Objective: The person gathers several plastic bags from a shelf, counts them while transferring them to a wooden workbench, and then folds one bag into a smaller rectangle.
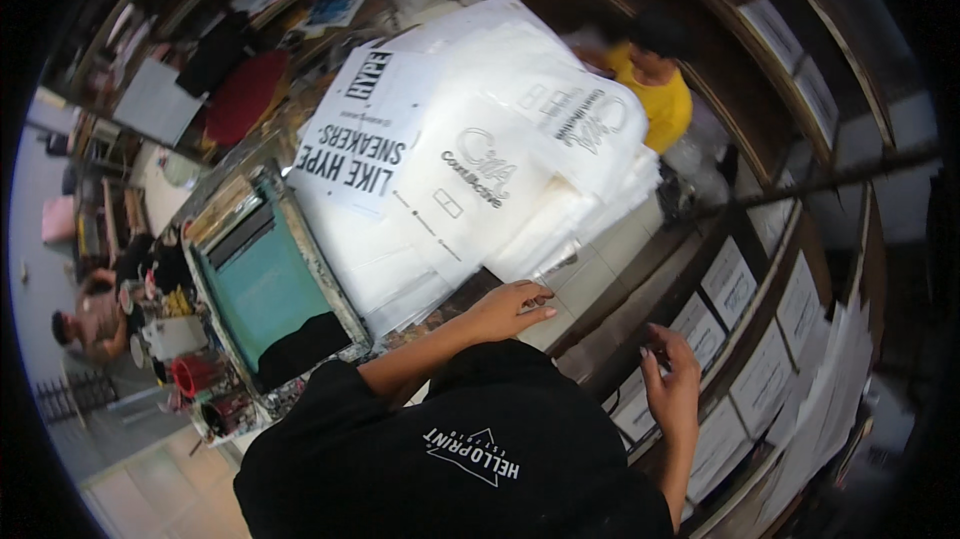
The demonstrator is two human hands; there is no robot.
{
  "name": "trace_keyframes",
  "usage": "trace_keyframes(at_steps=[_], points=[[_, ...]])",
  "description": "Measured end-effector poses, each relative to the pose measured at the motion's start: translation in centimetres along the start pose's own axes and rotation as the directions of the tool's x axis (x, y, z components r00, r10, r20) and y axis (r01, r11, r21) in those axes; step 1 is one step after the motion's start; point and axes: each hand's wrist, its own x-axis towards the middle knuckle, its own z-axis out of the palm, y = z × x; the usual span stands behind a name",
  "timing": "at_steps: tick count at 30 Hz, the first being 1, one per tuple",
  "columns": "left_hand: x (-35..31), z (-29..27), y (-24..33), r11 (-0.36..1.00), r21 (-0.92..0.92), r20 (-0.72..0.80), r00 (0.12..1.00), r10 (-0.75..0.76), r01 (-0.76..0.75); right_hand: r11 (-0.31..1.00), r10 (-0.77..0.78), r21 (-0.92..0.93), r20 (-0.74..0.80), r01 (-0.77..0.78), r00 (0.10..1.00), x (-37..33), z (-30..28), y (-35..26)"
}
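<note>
The left forearm (420,351) slants toward the tabletop's (472,296) near edge, left grip (514,309) relaxed, fingers extended. The right forearm (680,464) reaches forward, farther right; right grip (672,377) loosely curled, thumb and fingers parted.

To the right of the pile of white sheets (470,229), a person in yellow (660,104) is partly hidden by it. Far left of it, another person (100,324) is blurred; below it, the black shirt (420,479) is cut off.

Likely print workshop: framed screen (265,284), printed sheets (425,209).
</note>
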Motion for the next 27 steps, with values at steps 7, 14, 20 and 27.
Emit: trace_keyframes(at_steps=[7,14,20,27], points=[[-2.9,-6.6,-2.5,0.983,-0.146,-0.306,0.94,-0.15,0.109,0.994,-0.112,0.039,0.272,0.105,0.956,9.6,4.9,-4.5],[-5.2,-9.6,-5.0,0.968,-0.104,-0.503,0.828,-0.25,0.229,0.987,-0.157,0.023,0.35,0.159,0.924,15.0,10.3,-3.1],[-7.1,-9.1,-8.3,0.91,-0.131,-0.631,0.675,-0.383,0.393,0.996,-0.078,0.074,0.29,0.059,0.954,19.9,12.7,-0.4],[-7.7,-7.6,-9.2,0.897,-0.155,-0.604,0.679,-0.418,0.414,0.926,-0.378,0.041,0.137,0.376,0.916,33.0,18.6,-0.7]])
